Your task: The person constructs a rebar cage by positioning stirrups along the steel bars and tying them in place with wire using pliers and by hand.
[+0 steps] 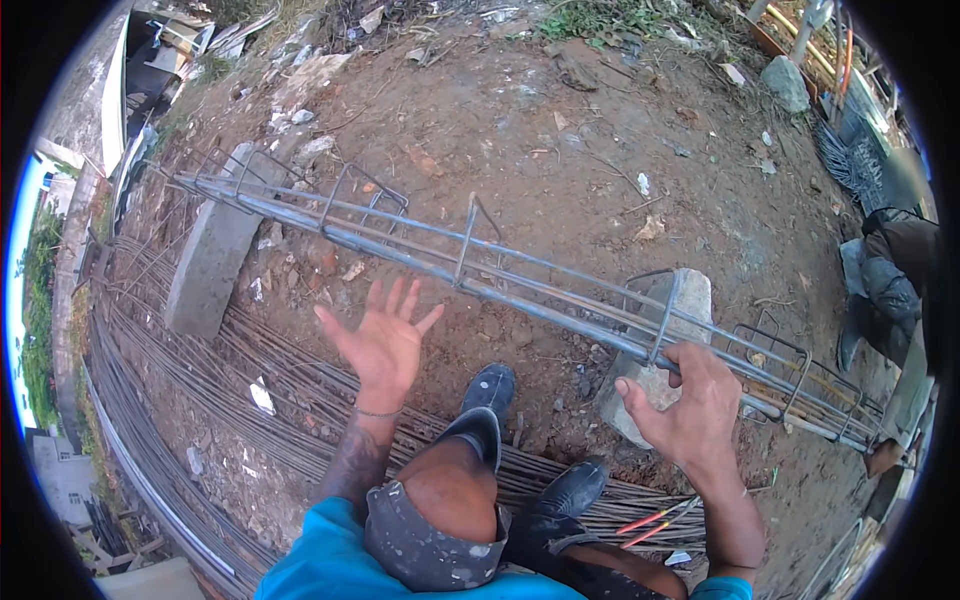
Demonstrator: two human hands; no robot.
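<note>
The rebar cage (500,275) lies horizontally across two concrete blocks, the left concrete block (210,260) and the right concrete block (660,350), above bare soil. The right hand (685,400) rests at the near lower bar beside a square stirrup (655,315); its fingers (700,362) are loosely curled over the bar, not closed around it. The left hand (380,340) is raised, palm exposed, fingers fully spread, holding nothing, just short of the cage. Loose rebar rods (250,400) lie bundled on the ground beneath the boots (490,395). Red-handled pliers (650,522) lie near the right forearm.
</note>
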